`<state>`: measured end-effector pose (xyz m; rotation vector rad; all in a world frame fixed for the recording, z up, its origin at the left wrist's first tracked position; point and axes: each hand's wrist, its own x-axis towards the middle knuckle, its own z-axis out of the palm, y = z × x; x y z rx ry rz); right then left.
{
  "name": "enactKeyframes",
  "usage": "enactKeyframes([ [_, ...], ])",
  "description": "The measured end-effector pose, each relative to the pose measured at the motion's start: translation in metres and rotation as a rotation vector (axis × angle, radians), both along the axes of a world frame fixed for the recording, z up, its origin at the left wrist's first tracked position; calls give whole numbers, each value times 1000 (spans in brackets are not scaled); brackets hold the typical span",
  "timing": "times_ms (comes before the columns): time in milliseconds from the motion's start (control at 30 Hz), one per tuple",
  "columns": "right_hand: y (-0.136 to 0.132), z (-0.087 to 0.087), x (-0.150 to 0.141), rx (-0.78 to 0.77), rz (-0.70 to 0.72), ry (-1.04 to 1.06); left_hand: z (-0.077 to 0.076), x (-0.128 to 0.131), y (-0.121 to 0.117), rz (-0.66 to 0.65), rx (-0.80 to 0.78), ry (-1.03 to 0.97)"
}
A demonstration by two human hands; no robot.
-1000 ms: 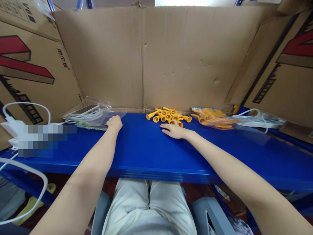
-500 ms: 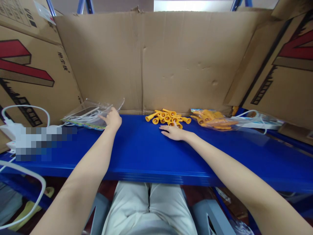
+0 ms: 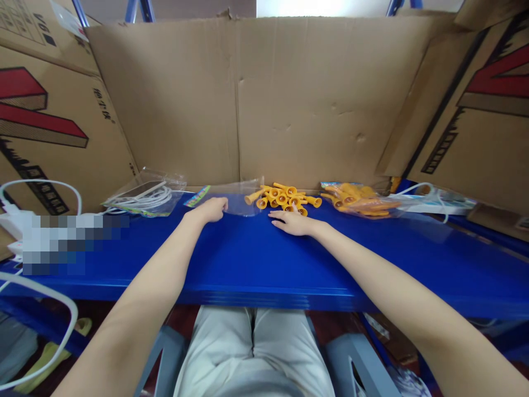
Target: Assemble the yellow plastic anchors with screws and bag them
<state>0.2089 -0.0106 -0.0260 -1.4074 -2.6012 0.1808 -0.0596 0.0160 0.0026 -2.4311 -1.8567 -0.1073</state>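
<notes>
My left hand (image 3: 213, 209) is closed on a clear plastic bag (image 3: 243, 197), which has a coloured printed strip at its left end. The bag lies stretched toward the right and looks flat, with nothing inside. A heap of yellow plastic horns (image 3: 282, 196) lies at the middle back of the blue shelf. At the front of that heap rests my right hand (image 3: 291, 221), palm down, its fingers stretched out and apart, touching or almost touching the nearest horns. It holds nothing.
On the left, another clear bag (image 3: 149, 196) holds white cable; beside it are white plugs and cords (image 3: 16, 220). A filled bag of yellow horns (image 3: 359, 199) lies right of the heap, near a white power strip (image 3: 442, 205). A cardboard wall (image 3: 314, 99) closes the back of the blue shelf (image 3: 256, 259).
My left hand has moved right from the cable bag, drawing a flat clear bag away toward the heap of horns. My right hand stays in about the same place.
</notes>
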Motion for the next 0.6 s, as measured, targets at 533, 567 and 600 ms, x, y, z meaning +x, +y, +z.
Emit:
enactKeyframes([
  [533,2,10,7,93,14,171,-1,-5,0,273,-71,54],
  [567,4,14,10,152,-15,247,-1,-5,-1,284,-63,45],
  [600,6,18,15,227,-69,331,0,-4,-2,301,-55,37],
])
